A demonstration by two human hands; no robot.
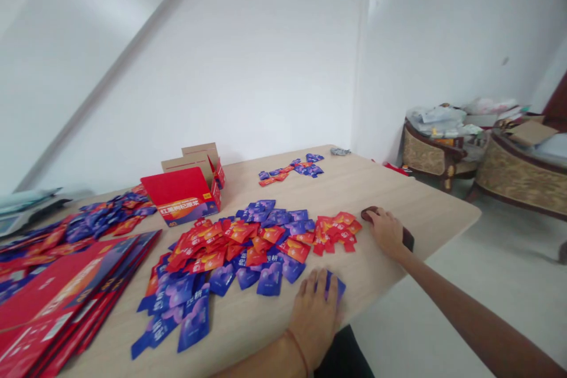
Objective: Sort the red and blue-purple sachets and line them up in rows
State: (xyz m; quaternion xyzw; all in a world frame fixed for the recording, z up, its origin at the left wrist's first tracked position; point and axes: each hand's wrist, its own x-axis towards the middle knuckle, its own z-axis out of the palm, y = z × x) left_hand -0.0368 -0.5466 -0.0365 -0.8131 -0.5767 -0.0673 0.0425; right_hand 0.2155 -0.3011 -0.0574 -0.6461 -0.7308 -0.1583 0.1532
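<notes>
My left hand [315, 312] lies on the table near its front edge, its fingers pressed down over a blue sachet [340, 289] that shows past the fingertips. To the right, my right hand [386, 231] is closed over a flat dark object, possibly a phone [408, 240], lying on the table; the hand covers its middle. Between and left of the hands spreads a loose pile of red sachets [212, 242] and blue sachets [270, 277]. A small group of red sachets [335, 231] sits closest to my right hand.
An open red carton [181, 192] stands behind the pile. Flattened red cartons [66, 289] are stacked at the left, with more sachets [104, 215] behind. A few sachets [305, 166] lie toward the wall. Beyond the table's right edge stand two loaded armchairs [425, 153].
</notes>
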